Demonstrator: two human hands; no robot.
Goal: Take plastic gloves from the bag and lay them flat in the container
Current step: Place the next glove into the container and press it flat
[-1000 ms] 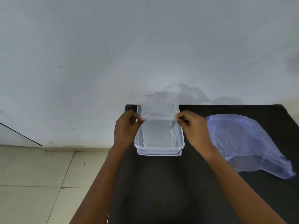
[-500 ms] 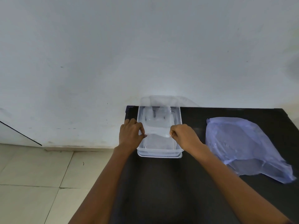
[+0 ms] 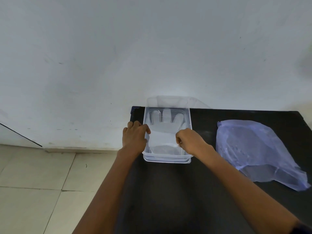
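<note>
A clear rectangular plastic container (image 3: 167,159) stands on the black table near the wall. Inside it lies a thin translucent plastic glove (image 3: 164,130), spread out with its fingers pointing toward the wall. My left hand (image 3: 135,135) pinches the glove's cuff at the container's left side. On the right side my right hand (image 3: 189,141) pinches the cuff's other corner. A pale blue plastic bag (image 3: 256,152) lies crumpled on the table to the right of the container.
The black table (image 3: 168,196) ends at its left edge just beside the container, with a tiled floor (image 3: 33,183) below. A white wall (image 3: 152,56) rises directly behind the container. A clear lid (image 3: 175,101) leans against the wall behind it.
Both hands have lowered the glove from above the container down into it, moving toward me. The glove now lies spread inside with its fingers showing.
</note>
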